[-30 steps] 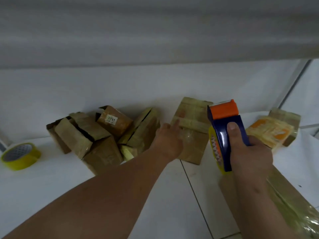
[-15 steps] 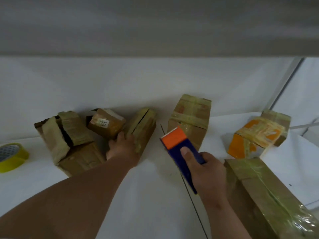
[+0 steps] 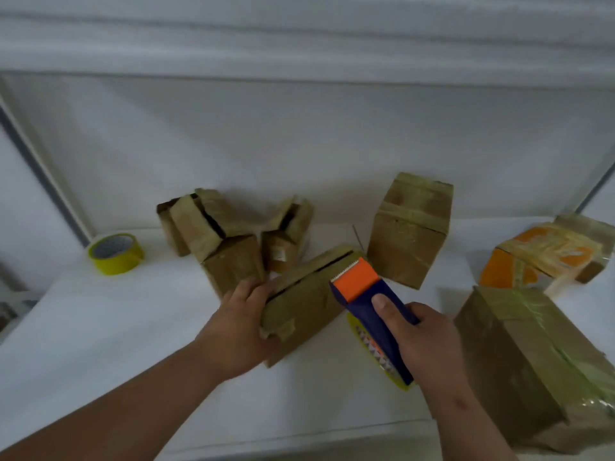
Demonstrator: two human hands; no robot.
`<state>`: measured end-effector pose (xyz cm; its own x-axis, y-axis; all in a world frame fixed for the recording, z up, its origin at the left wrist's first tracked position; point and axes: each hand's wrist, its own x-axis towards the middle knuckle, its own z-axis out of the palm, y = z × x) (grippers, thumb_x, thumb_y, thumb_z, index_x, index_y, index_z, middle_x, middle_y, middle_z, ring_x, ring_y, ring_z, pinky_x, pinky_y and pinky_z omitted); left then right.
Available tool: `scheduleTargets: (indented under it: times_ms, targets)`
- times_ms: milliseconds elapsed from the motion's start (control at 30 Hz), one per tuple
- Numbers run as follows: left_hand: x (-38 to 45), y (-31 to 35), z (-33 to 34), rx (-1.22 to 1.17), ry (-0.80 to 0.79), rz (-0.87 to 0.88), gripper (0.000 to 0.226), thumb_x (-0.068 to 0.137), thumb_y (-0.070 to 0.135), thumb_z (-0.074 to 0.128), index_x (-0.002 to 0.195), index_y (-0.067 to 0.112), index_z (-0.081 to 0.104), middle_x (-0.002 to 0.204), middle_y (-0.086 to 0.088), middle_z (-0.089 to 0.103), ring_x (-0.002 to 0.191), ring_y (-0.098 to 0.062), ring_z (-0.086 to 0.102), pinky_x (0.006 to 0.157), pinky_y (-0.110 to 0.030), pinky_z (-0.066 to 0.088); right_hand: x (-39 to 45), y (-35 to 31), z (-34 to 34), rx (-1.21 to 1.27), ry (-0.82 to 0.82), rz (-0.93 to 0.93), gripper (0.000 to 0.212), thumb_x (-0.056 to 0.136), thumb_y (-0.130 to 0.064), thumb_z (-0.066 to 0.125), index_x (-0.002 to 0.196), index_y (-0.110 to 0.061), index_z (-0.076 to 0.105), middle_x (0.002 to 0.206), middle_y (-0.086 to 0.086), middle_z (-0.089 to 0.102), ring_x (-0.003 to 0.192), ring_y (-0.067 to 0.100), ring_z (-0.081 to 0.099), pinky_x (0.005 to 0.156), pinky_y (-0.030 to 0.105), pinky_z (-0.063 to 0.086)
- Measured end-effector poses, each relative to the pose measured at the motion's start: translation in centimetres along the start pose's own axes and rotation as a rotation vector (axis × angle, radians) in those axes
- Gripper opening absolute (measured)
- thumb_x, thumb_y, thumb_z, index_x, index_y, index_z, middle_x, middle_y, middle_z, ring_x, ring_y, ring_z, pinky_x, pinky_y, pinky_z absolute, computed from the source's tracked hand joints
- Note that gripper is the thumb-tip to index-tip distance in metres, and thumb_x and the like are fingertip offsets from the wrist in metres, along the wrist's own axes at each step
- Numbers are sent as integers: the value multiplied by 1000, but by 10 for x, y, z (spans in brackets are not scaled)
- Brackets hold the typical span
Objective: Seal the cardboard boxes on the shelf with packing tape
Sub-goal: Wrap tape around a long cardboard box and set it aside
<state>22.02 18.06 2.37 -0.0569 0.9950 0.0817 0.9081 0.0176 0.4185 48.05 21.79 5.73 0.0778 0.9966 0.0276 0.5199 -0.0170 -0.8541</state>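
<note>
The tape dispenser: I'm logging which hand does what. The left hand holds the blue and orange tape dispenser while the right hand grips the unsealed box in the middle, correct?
Not quite: the hands are swapped. In the head view, the right hand holds the blue and orange tape dispenser, while the left hand grips the unsealed box in the middle.

A white shelf [image 3: 100, 344] carries several cardboard boxes. At the far left sits a yellow tape roll [image 3: 115, 253]. Beside it, a cluster of open boxes [image 3: 213, 234] stands against the back wall (flaps gaping). A long box [image 3: 306, 301] lies tilted at the centre. Behind it stands a taped box [image 3: 411, 227]. To the right rest an orange box [image 3: 545, 254] and, nearer, a large taped box [image 3: 539, 354].
</note>
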Motion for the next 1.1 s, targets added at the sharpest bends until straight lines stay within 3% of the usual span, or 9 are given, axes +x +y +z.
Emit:
scheduleTargets:
  times_ms: [233, 367, 500, 567, 667, 733, 833, 900, 1100]
  targets:
    - [-108, -64, -47, -10, -102, 29, 87, 63, 62, 53, 143, 44, 24, 148, 17, 24, 138, -4, 25, 108, -8, 14, -50, -26, 17, -115, -241, -110, 54, 79, -58, 64, 67, -5, 60, 59, 9, 64, 45, 11, 56, 45, 19, 37]
    - [-142, -95, -72, -3, -96, -52, 89, 63, 58, 54, 145, 41, 24, 150, 18, 21, 146, -9, 15, 112, -15, 7, -73, -47, 37, -166, -359, -215, 48, 79, -56, 65, 68, -9, 65, 59, 6, 65, 43, 4, 55, 41, 10, 35]
    - [-157, -109, -77, 202, -145, -175, 80, 92, 21, 54, 156, 28, 7, 162, 8, 5, 151, -20, 2, 116, -22, -6, -93, -68, 53, -214, -386, -312, 53, 72, -65, 61, 69, -12, 65, 59, 4, 64, 49, 9, 58, 46, 15, 38]
    - [-161, -106, -77, 189, -73, -197, 77, 91, 24, 50, 155, 30, 8, 164, 5, 7, 151, -23, 4, 123, -37, 5, -102, -74, 58, -218, -389, -346, 60, 64, -71, 55, 70, -13, 66, 60, 2, 64, 54, 12, 60, 50, 20, 40]
    - [-163, -78, -87, -32, 177, -145, 64, 83, 38, 51, 145, 27, 43, 150, 5, 41, 139, -16, 33, 113, -14, 15, -112, -82, 62, -225, -375, -389, 63, 57, -74, 51, 72, -15, 66, 60, -1, 63, 55, 8, 59, 50, 17, 39]
    - [-165, -49, -99, -401, 213, -216, 40, 92, 38, 59, 130, 27, 60, 130, 14, 56, 120, -5, 48, 105, -6, 25, -118, -88, 63, -207, -366, -424, 58, 57, -73, 54, 73, -17, 65, 60, -4, 62, 57, 5, 58, 48, 13, 40]
    - [-169, -30, -108, -996, 56, -311, 29, 92, 41, 62, 118, 30, 68, 115, 11, 69, 113, -11, 61, 105, -36, 45, -129, -94, 64, -172, -378, -503, 49, 63, -75, 67, 73, -27, 62, 67, -11, 64, 68, -2, 59, 51, 11, 41]
    - [-173, -30, -110, -1184, 10, -316, 27, 95, 33, 59, 117, 22, 69, 113, 0, 72, 112, -23, 64, 102, -41, 48, -134, -98, 64, -209, -380, -573, 47, 56, -76, 59, 73, -32, 60, 73, -19, 64, 70, -1, 60, 50, 13, 38]
    - [-178, -38, -108, -1293, 10, -339, 26, 97, 13, 54, 120, 14, 66, 111, -9, 72, 104, -28, 66, 99, -46, 48, -130, -101, 64, -337, -269, -834, 66, 63, -93, 36, 74, -33, 60, 63, -21, 53, 69, 2, 51, 63, 20, 35]
